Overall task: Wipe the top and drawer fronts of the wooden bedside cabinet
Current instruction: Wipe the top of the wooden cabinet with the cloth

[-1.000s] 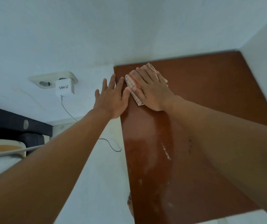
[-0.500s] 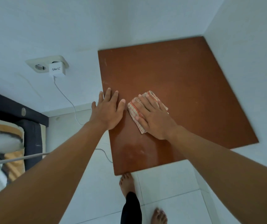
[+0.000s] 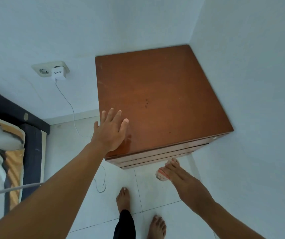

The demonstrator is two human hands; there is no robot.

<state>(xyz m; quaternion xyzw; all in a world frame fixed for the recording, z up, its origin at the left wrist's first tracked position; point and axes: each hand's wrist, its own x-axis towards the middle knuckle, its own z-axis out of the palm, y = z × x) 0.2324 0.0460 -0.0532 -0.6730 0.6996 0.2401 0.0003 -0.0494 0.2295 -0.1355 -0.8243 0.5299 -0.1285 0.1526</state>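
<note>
Cloth (image 3: pixel 161 176) has been taken off the cabinet top (image 3: pixel 159 94) and is now gripped, bunched, in the right hand (image 3: pixel 179 178) near the drawer fronts (image 3: pixel 155 156). Left hand (image 3: pixel 111 131) is spread flat on the top's near-left corner. Top judged done; drawers next.

The reddish-brown cabinet (image 3: pixel 155 100) is standing in the white corner, drawers shut. The checked cloth (image 3: pixel 161 175) is hovering, bunched, just before its drawer fronts.

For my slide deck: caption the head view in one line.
Left hand rests on cabinet top while right hand holds cloth by drawer fronts.
</note>
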